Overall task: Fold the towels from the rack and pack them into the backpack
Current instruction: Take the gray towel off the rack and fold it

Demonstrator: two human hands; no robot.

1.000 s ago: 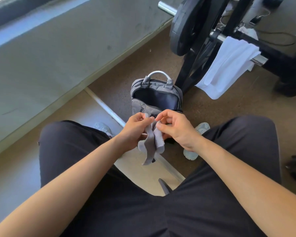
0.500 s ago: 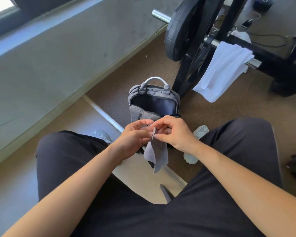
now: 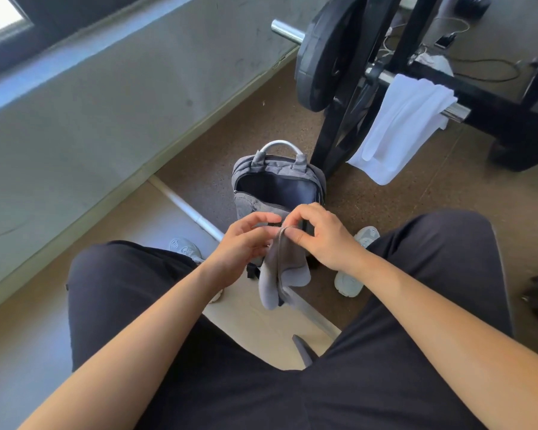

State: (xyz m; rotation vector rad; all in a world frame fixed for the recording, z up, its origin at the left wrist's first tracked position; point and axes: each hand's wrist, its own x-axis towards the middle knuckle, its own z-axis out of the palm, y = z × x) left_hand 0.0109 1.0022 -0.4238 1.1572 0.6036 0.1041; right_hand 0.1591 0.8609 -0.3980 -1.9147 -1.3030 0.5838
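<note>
1. White towel [image 3: 398,128] hangs over the steel barbell [image 3: 448,110], beside the black weight plate [image 3: 320,54].
2. Grey backpack [image 3: 277,187] stands unzipped on the brown floor [image 3: 416,209], between the shoes.
3. Right hand [image 3: 320,237] pinches the small grey towel [image 3: 280,271] at its folded top edge.
4. Left hand [image 3: 243,243] touches it, fingers loosely curled.
5. The soft cloth droops above the backpack's front.
</note>
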